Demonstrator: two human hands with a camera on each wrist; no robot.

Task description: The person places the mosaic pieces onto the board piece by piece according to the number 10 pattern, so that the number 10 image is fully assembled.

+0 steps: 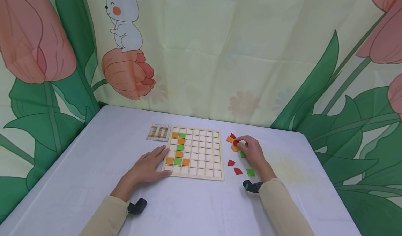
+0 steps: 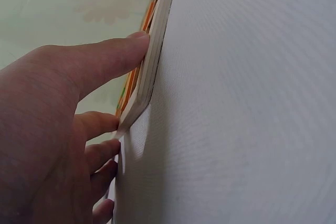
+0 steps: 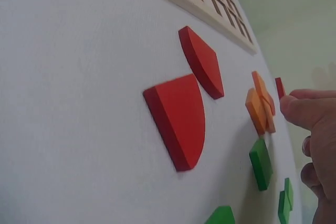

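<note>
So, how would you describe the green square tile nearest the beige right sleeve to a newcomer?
Find the pale wooden grid board on the white table, then look right to the person's beige right sleeve. Forward and left of it lies the green square tile. Four-cornered, unlike the red quarter-circle piece to its left, it's the green tile nearest that sleeve.

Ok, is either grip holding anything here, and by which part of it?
The right grip pinches a red piece by one end, between thumb and finger; the left grip only touches the edge of the board, holding nothing.
</note>
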